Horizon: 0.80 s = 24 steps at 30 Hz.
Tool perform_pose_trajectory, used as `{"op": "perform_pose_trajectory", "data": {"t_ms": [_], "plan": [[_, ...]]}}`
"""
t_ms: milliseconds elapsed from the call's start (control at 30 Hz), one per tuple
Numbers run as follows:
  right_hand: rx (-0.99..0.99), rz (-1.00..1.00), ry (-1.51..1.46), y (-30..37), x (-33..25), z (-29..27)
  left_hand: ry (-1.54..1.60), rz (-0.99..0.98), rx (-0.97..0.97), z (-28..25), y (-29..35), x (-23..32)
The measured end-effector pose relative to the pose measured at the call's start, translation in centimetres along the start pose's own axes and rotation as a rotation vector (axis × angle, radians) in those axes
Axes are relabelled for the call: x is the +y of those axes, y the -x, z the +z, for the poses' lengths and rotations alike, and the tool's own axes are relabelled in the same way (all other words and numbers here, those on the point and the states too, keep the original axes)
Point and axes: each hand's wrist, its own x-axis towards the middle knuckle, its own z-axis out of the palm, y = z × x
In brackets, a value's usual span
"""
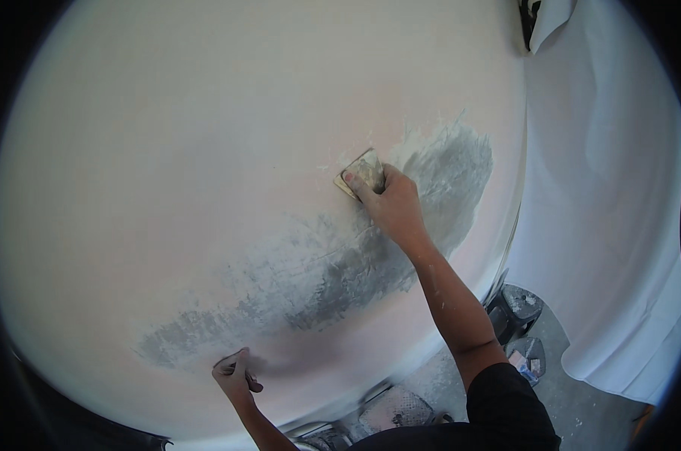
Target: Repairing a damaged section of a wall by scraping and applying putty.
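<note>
You have a big, pale, curved panel [167,150] in front of you, and it fills most of the frame, from the upper left to past the middle. A long white sheet [603,203] hangs down the right side of the frame in soft folds. On the panel is a long gray patch [453,180] with rough, scratchy edges. It runs slanting from the lower left part of the panel up to the right of the middle. The gray floor [592,421] shows at the lower right. Your black sleeve [506,406] is at the bottom, right of the middle. A dark stool [521,301] with pale smears on its top stands on the floor at the lower right.

Your right hand [397,203] is just right of the middle, over the upper edge of the gray patch. Your left hand [235,376] is at the lower left, just below the patch's left end. Its fingers are curled, but you cannot tell if they hold anything. The smallest thing is the flat, pale block [368,163], near the middle of the frame against the panel. Your right fingers are closed around its edges, with the thumb lying on its face.
</note>
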Motion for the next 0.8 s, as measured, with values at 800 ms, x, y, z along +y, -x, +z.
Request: {"op": "perform_pose_trajectory", "data": {"t_ms": [800], "plan": [[-0.022, -0.101, -0.035, -0.9, 0.0, 1.0, 0.019, 0.005, 0.059, 0.7, 0.5, 0.9]]}}
